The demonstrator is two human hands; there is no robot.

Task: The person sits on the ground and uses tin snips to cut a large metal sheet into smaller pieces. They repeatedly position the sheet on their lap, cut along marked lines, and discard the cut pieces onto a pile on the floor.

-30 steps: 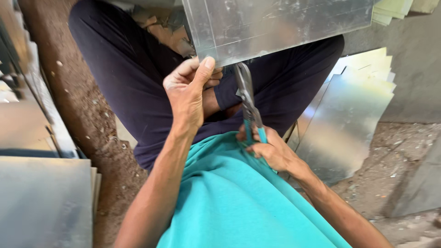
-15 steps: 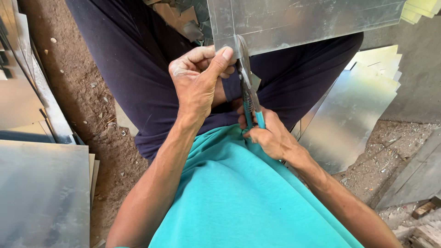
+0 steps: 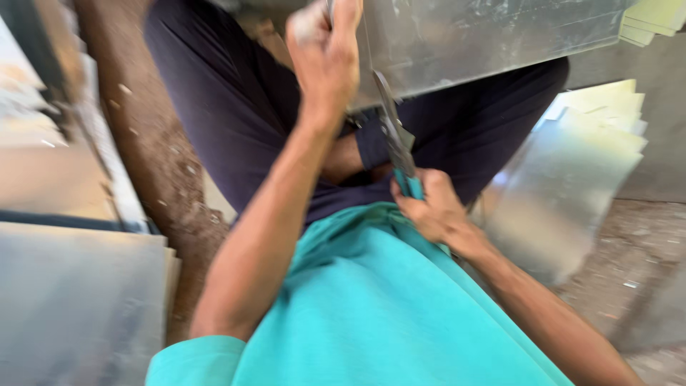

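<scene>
From the head view I am looking down over a teal shirt (image 3: 371,314) and dark trousers (image 3: 236,121) at both hands working on a metal sheet (image 3: 486,39) that is lying across the lap at the far side of the scene, its near edge running just above the knees. The left hand (image 3: 325,57) is reaching up and far, its grip clenched on the near edge of the metal sheet, close to the sheet's left end; the picture is blurring here, so I cannot tell how the fingers are wrapping the edge. The right hand (image 3: 429,207) is sitting nearer, just in front of the belly, its grip closed around the teal handles of the tin snips (image 3: 394,143). The snips are pointing away from the body and tilting slightly left, with the grey blades meeting the near edge of the sheet just right of the left hand; I cannot tell whether the blades are biting into the metal or only touching it. On the right, a stack of cut metal sheets (image 3: 572,171) is leaning beside the leg, pale and shiny. On the near left, flat metal plates (image 3: 78,300) are lying on the ground, and brown dirt ground (image 3: 153,150) is showing between them and the left leg.
</scene>
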